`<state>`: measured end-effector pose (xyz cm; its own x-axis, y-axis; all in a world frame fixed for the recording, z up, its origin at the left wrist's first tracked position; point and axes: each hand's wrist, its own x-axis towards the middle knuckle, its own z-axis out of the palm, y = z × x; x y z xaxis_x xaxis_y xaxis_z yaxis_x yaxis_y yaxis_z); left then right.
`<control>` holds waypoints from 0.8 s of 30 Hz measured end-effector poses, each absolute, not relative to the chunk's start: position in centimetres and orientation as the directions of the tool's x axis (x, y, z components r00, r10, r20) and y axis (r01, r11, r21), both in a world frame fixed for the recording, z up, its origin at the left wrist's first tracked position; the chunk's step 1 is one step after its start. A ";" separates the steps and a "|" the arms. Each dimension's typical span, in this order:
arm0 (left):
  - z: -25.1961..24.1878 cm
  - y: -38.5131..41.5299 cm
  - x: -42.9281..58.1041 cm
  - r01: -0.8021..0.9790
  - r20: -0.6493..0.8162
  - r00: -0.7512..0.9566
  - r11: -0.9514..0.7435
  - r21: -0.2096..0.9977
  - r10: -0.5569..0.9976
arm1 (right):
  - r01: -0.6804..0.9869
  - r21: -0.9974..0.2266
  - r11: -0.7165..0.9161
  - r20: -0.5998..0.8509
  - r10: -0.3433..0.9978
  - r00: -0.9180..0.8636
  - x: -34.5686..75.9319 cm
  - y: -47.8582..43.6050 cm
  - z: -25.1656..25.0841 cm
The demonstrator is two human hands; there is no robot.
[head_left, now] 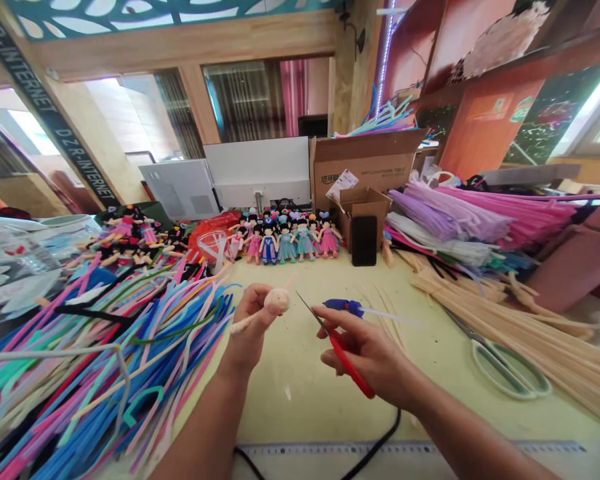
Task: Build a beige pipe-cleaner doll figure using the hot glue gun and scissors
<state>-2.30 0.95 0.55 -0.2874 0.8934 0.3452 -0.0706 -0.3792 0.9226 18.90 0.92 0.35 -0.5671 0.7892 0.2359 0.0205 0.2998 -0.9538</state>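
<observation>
Between the thumb and fingers of my left hand (pixel 253 319) is a cream-coloured ball (pixel 279 301), with a pale fuzzy stem sticking out toward the lower left. My right hand (pixel 363 343) grips red-handled scissors (pixel 347 365), their thin dark blades pointing up and left toward the ball. A small gap separates the blade tip from the ball. Just beyond the right hand, a blue glue gun (pixel 344 307) lies on the table with a clear glue stick in it.
Colourful pipe cleaners (pixel 180 333) heap up at the left. Several small dolls (pixel 285 241) stand at the back beside a black phone (pixel 364 241) and cardboard box (pixel 365 163). Beige pipe cleaners (pixel 510 327) and large pale-handled scissors (pixel 510 370) lie right. A ruler (pixel 300 450) runs along the front.
</observation>
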 end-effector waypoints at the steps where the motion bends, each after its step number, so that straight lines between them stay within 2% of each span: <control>1: 0.5 1.0 -2.3 -0.065 0.351 -0.281 -0.383 0.922 0.893 | 0.048 -0.937 0.347 0.263 0.787 -0.558 18.9 0.8 0.1; 4: 0.3 1.0 -2.3 -0.041 0.370 -0.262 -0.394 0.918 0.891 | 0.140 -0.876 0.462 0.326 0.779 -0.535 18.9 0.6 -0.2; 8: 0.4 0.9 -2.0 -0.039 0.376 -0.238 -0.395 0.918 0.896 | 0.228 -0.843 0.487 0.309 0.786 -0.535 18.9 0.4 0.0; 17: 0.6 0.8 -1.7 -0.090 0.361 -0.263 -0.395 0.914 0.895 | 0.113 -0.885 0.452 0.336 0.787 -0.518 18.3 -0.2 -0.2; 24: 0.2 0.9 -1.8 -0.121 0.362 -0.243 -0.398 0.909 0.900 | 0.164 -0.851 0.499 0.354 0.775 -0.523 18.2 -0.3 0.0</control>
<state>-1.83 0.93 0.23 -0.2435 0.8999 0.3617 -0.1214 -0.3983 0.9092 18.23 -0.26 -0.02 -0.5234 0.7752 0.3536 0.1642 0.4990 -0.8509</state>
